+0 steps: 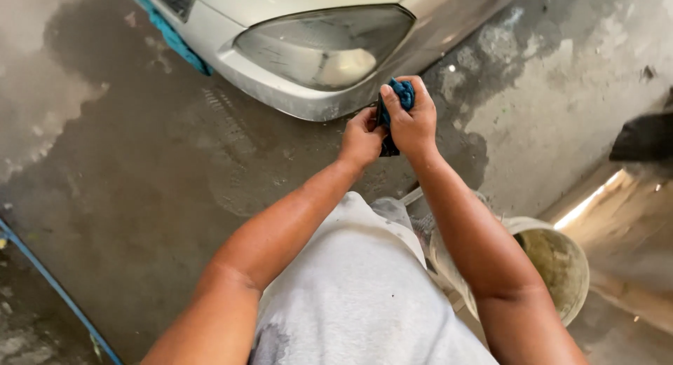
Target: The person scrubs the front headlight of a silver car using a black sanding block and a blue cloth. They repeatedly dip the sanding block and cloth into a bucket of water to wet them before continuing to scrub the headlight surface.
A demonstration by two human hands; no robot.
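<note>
1. The right hand (415, 121) grips a blue cloth (404, 94), its fingers curled tight around the bundle and the thumb pressed along its left edge.
2. The left hand (362, 136) meets it from the left, touching the right hand; its fingers close on a dark lower part of the cloth (how exactly they pinch it cannot be told).
3. The cloth sits between both hands, held in the air just near of the car's headlight (324, 46) and the pale bumper (294, 95).
4. A dirty bucket (561, 267) stands on the floor at the near right, beside the right forearm.
5. The wet concrete floor (140, 162) spreads dark under the car (drier and paler at far left).
6. A blue hose (56, 288) runs across the near left corner.
</note>
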